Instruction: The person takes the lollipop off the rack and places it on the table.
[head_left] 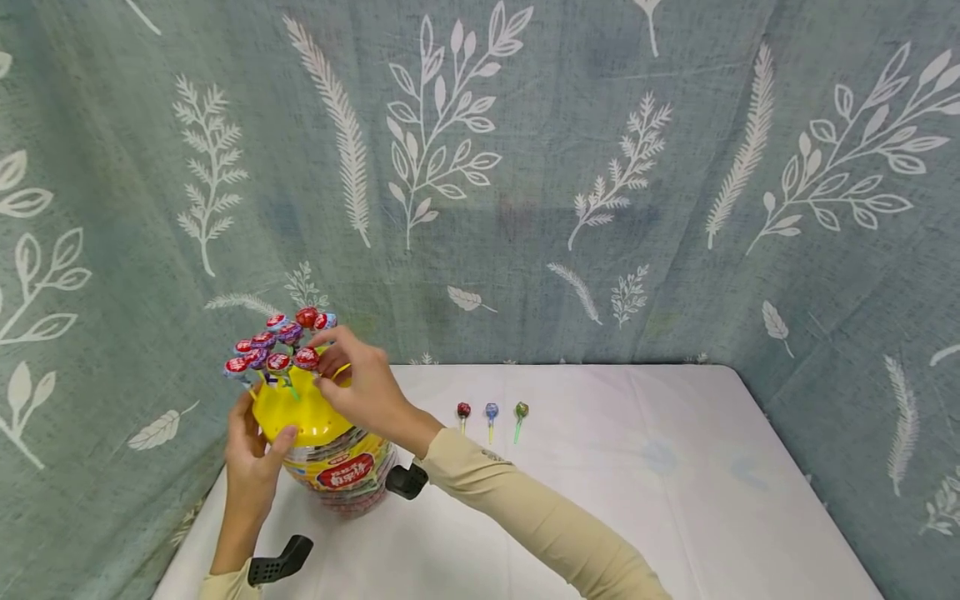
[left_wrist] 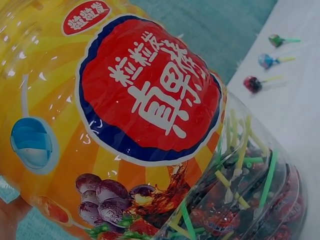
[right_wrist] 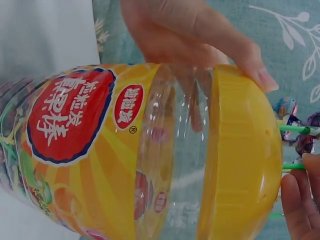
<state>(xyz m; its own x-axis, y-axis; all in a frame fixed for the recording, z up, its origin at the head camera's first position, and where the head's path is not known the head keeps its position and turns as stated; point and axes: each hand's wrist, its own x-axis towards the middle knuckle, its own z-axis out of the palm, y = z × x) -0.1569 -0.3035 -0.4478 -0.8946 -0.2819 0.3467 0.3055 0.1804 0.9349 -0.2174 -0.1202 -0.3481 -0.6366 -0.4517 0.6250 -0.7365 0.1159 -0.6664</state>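
Beige long sleeves (head_left: pixel 540 523), angular black wrist cameras (head_left: pixel 281 561)

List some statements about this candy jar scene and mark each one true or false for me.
1. The left hand holds the jar. True.
2. Three lollipops lie on the table. True.
3. In that row, the green one is in the middle. False: the blue one is.
4. The lid is blue. False: the lid is yellow.
5. Upright lollipops stick up from the lid. True.
6. The right hand rests on the table. False: the right hand pinches a green stick at the lid.
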